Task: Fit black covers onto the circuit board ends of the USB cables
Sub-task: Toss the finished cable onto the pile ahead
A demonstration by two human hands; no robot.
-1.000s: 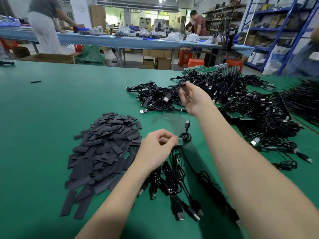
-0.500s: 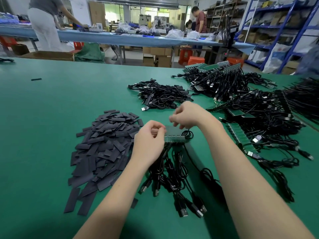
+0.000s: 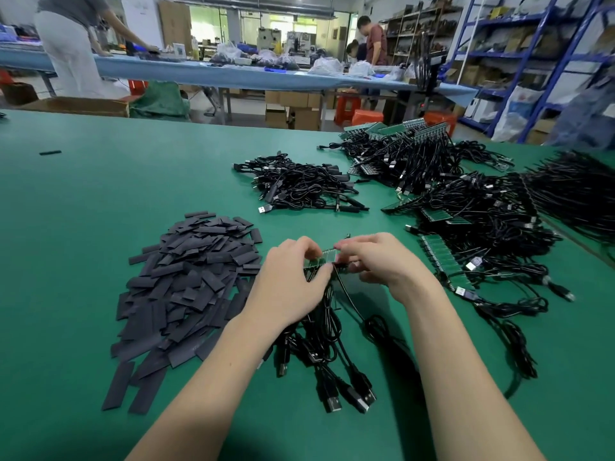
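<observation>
A short strip of green circuit boards [image 3: 327, 257] is held between both hands above the green table [image 3: 100, 201]. My left hand [image 3: 293, 281] pinches its left end and my right hand [image 3: 376, 261] pinches its right end. Black USB cables [image 3: 326, 354] hang from the strip toward me, their plugs lying on the table. A large pile of flat black covers [image 3: 189, 281] lies just left of my left hand. Neither hand holds a cover.
A small heap of black cables [image 3: 299, 186] lies beyond my hands. Big tangles of cables with green board strips [image 3: 472, 227] fill the right side. One stray cover [image 3: 50, 152] lies far left. People work at a blue table [image 3: 233, 74] behind.
My right hand came back from the far cable heap and joined my left hand at the board strip. Both hands now grip the strip, closer together than before.
</observation>
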